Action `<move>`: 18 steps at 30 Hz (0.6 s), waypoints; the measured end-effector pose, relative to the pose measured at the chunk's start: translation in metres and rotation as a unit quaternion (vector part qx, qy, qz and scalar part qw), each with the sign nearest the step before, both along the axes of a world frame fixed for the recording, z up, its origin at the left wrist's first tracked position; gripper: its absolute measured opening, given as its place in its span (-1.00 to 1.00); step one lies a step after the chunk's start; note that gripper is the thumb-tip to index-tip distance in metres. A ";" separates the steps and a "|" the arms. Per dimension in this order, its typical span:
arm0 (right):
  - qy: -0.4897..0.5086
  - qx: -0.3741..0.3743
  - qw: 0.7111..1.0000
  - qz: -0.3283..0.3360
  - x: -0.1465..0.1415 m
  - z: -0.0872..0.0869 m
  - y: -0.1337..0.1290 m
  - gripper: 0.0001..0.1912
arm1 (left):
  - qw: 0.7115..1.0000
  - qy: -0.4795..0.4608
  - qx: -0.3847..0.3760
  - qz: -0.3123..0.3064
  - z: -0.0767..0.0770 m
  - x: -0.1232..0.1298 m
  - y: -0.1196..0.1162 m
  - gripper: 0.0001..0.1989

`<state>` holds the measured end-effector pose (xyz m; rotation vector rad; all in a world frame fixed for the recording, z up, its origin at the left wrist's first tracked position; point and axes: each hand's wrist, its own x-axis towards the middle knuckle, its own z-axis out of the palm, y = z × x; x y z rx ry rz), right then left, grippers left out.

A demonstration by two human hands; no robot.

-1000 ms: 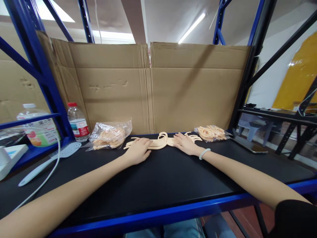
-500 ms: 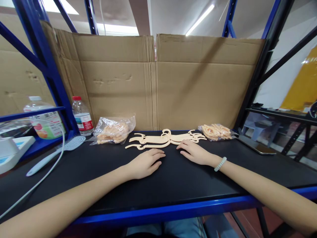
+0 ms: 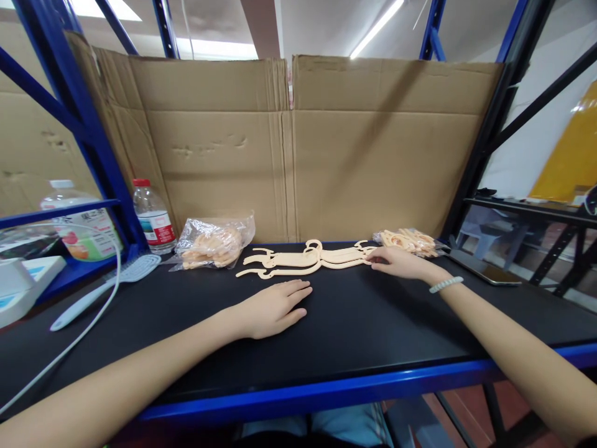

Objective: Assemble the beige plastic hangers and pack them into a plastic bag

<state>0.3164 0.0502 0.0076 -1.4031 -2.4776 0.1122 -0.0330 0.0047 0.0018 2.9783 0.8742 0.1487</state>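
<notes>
Cream hangers (image 3: 293, 259) lie on the black tabletop (image 3: 354, 339) between 2 clear bags (image 3: 214, 244), right ends at the curled fingertips of the right hand (image 3: 400, 263); grip cannot be told. Left hand (image 3: 275, 307): palm down, fingers extended, empty, just short of hangers.

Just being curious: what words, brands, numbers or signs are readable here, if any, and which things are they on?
None reads clearly.
White-capped bottle: dark characters on its label, too blurred to quote and partly behind a blue bar.
Red-capped bottle: white-and-red label, print too small.
White device: blue patches, no legible text.
Cream hangers and plastic bags: no lettering I can make out.
</notes>
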 end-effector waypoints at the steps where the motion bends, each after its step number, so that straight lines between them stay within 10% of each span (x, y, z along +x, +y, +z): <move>1: 0.002 0.016 1.000 -0.003 -0.001 -0.003 0.002 -0.74 | 1.000 0.009 0.000 0.003 0.001 0.000 0.000 -0.49; 18: 0.052 0.050 0.996 0.056 -0.028 -0.024 0.005 -0.87 | 0.999 -0.038 -0.008 -0.002 -0.001 0.002 -0.001 -0.54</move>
